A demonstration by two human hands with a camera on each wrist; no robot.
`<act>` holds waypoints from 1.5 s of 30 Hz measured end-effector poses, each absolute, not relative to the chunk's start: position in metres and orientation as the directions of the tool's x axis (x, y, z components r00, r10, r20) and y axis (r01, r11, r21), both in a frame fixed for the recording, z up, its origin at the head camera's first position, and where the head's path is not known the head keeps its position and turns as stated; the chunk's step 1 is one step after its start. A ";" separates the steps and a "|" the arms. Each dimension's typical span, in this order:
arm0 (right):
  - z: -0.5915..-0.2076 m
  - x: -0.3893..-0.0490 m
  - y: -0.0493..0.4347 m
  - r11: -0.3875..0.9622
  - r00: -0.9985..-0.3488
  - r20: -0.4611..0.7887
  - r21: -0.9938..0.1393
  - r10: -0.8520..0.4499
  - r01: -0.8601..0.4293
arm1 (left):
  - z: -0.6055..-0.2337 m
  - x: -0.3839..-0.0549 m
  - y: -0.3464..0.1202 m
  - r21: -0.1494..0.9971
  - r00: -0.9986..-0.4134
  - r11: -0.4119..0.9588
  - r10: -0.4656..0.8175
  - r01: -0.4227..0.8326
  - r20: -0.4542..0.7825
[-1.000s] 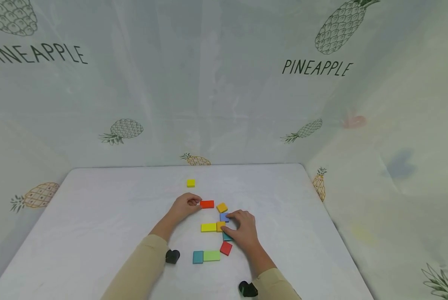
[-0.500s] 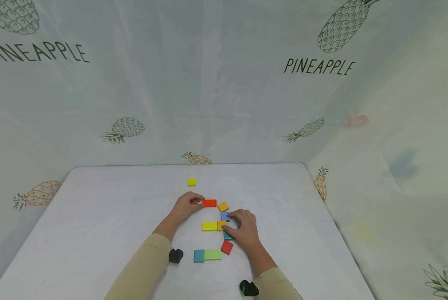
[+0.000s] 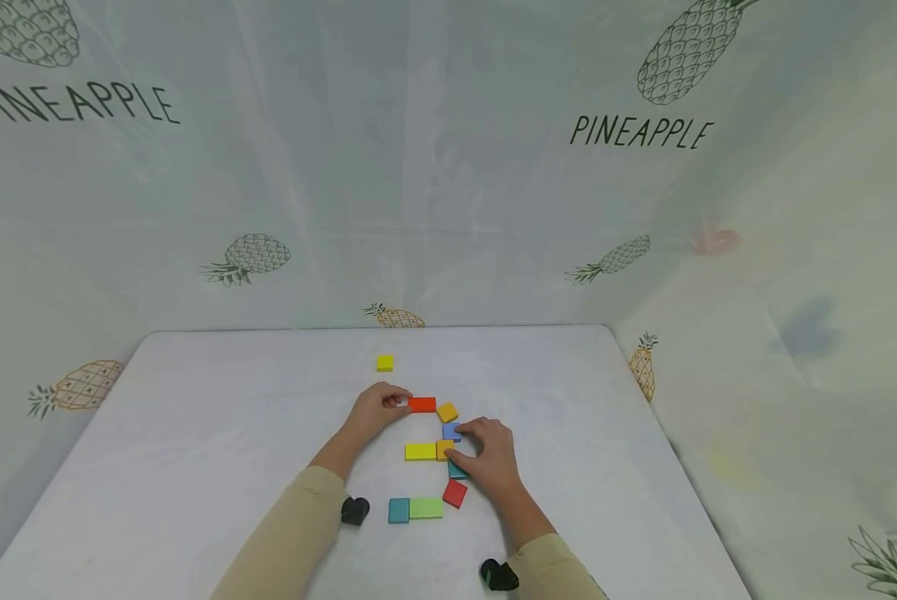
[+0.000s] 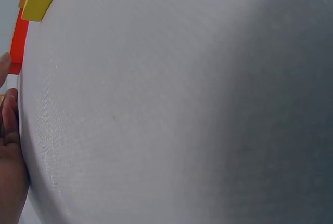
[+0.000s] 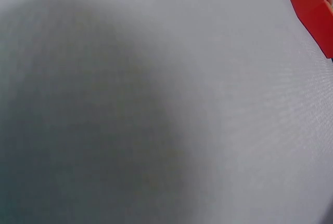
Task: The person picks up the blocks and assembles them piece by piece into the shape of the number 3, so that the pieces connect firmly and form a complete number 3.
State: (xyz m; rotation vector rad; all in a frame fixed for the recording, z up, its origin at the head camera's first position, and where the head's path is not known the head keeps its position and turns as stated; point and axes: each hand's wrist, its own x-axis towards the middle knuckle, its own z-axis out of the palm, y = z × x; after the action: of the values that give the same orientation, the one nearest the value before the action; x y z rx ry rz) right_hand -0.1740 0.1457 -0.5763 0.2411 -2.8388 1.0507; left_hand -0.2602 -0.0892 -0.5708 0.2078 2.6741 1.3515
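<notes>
In the head view my left hand (image 3: 376, 412) pinches the left end of an orange-red rectangular block (image 3: 422, 405) between thumb and index finger. The left wrist view catches the same red block (image 4: 18, 44) at its edge, a fingertip against its end. My right hand (image 3: 493, 458) arches over the right side of the row, thumb and index finger spread apart. Its index fingertip touches a blue block (image 3: 449, 431), and the thumb tip rests at an orange square block (image 3: 444, 450). Part of a teal block (image 3: 457, 471) is hidden beneath this hand.
Another orange block (image 3: 447, 412) sits tilted right of the red one. A yellow block (image 3: 420, 452), a tilted red square (image 3: 455, 493), a lime block (image 3: 426, 507) and a teal square (image 3: 399, 511) lie nearer. One yellow square (image 3: 384, 363) stands apart farther back on the white table (image 3: 216, 433).
My left hand has slid the orange-red block slightly right, towards the tilted orange block. The right hand stays in place; the whole head view has shifted a little.
</notes>
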 end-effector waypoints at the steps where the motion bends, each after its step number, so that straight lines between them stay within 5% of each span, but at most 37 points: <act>1: -0.576 -0.174 0.146 0.746 -0.982 0.153 -0.640 -0.112 -0.184 | -0.571 -0.260 -0.089 0.806 -0.981 0.589 0.183 0.059 -0.062; 45: -0.582 -0.177 0.147 0.752 -0.981 0.163 -0.631 -0.110 -0.189 | -0.571 -0.260 -0.086 0.778 -0.979 0.617 0.201 0.119 -0.009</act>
State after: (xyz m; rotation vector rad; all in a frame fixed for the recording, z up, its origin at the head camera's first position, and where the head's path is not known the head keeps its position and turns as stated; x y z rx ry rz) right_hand -0.1767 0.1468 -0.5817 0.2421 -2.8319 1.0389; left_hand -0.2600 -0.0856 -0.5706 0.2724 2.7379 1.3069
